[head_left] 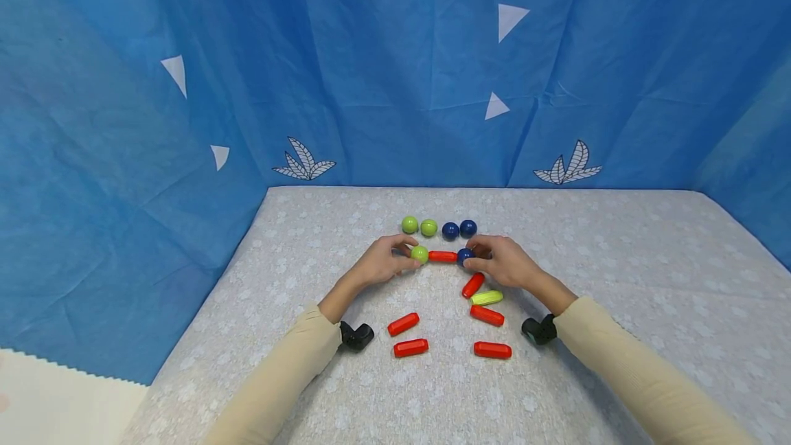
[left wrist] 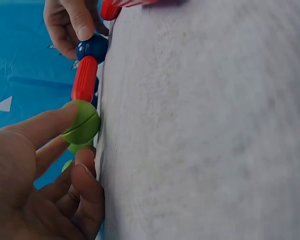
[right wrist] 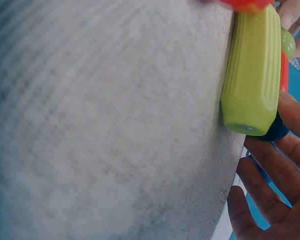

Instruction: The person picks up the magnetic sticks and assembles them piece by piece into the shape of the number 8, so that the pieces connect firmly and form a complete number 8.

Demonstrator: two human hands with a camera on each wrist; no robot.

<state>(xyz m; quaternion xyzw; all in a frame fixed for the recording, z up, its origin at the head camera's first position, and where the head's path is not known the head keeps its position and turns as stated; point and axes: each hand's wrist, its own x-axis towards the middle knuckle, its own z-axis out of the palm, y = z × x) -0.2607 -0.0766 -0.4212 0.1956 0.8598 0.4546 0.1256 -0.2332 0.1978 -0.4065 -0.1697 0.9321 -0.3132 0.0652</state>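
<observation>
In the head view, my left hand (head_left: 382, 261) pinches a green ball (head_left: 419, 255) between thumb and fingers. A red rod (head_left: 443, 256) lies between this ball and a blue ball (head_left: 465, 257), its ends meeting both. My right hand (head_left: 505, 261) pinches the blue ball from the other side. The left wrist view shows the green ball (left wrist: 83, 122), red rod (left wrist: 85, 79) and blue ball (left wrist: 92, 48) in one line. In the right wrist view, a yellow-green rod (right wrist: 252, 75) in front partly hides the blue ball (right wrist: 276, 129).
Behind the hands sit two green balls (head_left: 428, 227) and two blue balls (head_left: 450, 231). Nearer lie several loose red rods, such as this red rod (head_left: 492, 349), and the yellow-green rod (head_left: 487, 297). A blue curtain (head_left: 395, 88) hangs behind the cloth-covered table (head_left: 618, 259).
</observation>
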